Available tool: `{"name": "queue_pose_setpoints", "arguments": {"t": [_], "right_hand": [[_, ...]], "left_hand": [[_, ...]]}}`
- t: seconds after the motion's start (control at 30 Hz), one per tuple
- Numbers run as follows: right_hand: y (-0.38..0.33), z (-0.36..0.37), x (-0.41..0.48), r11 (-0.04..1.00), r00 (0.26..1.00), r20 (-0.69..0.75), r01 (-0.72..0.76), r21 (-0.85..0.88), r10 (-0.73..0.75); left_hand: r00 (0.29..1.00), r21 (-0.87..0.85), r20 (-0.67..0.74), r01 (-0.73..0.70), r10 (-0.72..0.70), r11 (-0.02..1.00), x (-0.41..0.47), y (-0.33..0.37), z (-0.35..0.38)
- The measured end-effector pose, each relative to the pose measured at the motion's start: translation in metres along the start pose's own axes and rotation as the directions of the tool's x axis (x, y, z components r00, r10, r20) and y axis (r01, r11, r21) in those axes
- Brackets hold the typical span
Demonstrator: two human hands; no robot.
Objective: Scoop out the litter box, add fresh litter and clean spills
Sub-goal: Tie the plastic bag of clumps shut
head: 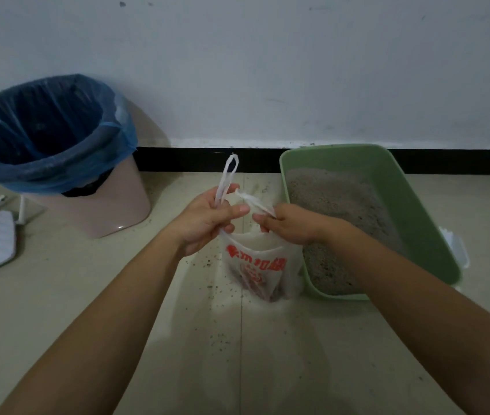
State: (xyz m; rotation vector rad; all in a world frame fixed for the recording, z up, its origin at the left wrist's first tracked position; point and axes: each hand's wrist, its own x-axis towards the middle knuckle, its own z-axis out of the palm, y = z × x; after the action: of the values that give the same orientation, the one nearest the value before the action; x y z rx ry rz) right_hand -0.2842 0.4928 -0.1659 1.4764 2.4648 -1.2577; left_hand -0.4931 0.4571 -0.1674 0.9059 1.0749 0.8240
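Left hand point(204, 218), right hand point(290, 227): grip pinching bag point(255, 265) handles; litter-speckled tile floor point(118, 295), pale wall point(267, 70).

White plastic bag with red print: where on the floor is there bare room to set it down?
The widest bare tile lies between the pink bin with blue liner and the left forearm. Near tile between both forearms is open but dotted with spilled litter grains. It is crowded where the white plastic bag hangs beside the green litter box.
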Motion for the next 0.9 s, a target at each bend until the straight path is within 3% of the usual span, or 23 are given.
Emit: {"name": "queue_pose_setpoints", "arguments": {"t": [0.17,0.27,0.33,0.4,0.47,0.6,0.67,0.77,0.9], "right_hand": [[-0.004,0.007,0.003,0.999,0.996,0.082,0.027,-0.016,-0.026],[0.007,0.013,0.003,0.993,0.998,-0.054,0.048,0.109,-0.043],[0.015,0.015,0.000,0.974,0.981,-0.188,0.081,0.212,-0.041],[0.021,0.015,-0.003,0.957,0.971,-0.233,0.117,0.264,-0.054],[0.022,0.015,-0.006,0.939,0.970,-0.241,0.124,0.321,-0.045],[0.027,0.014,-0.011,0.883,0.925,-0.372,0.113,0.456,0.074],[0.029,0.011,-0.013,0.855,0.910,-0.397,0.106,0.507,0.123],[0.028,0.009,-0.013,0.872,0.913,-0.400,0.130,0.472,0.081],[0.019,0.012,-0.011,0.916,0.938,-0.347,0.160,0.367,-0.025]], "left_hand": [[0.993,0.030,-0.083,-0.077,0.079,0.997,0.002,0.001,0.008],[0.976,-0.177,-0.198,-0.125,0.089,0.976,0.005,-0.001,0.005],[0.954,-0.338,-0.297,-0.147,0.043,0.930,0.007,-0.003,-0.002],[0.934,-0.414,-0.356,-0.142,-0.017,0.899,0.010,-0.007,-0.007],[0.941,-0.431,-0.331,-0.089,-0.066,0.898,0.012,-0.009,-0.009],[0.987,-0.491,-0.106,0.055,-0.122,0.870,0.013,-0.006,-0.014],[0.985,-0.470,-0.120,0.058,-0.128,0.881,0.016,-0.007,-0.015],[0.964,-0.318,-0.234,0.048,-0.128,0.947,0.017,-0.008,-0.009],[0.974,-0.069,-0.188,0.111,-0.123,0.991,0.011,-0.006,0.004]]}}
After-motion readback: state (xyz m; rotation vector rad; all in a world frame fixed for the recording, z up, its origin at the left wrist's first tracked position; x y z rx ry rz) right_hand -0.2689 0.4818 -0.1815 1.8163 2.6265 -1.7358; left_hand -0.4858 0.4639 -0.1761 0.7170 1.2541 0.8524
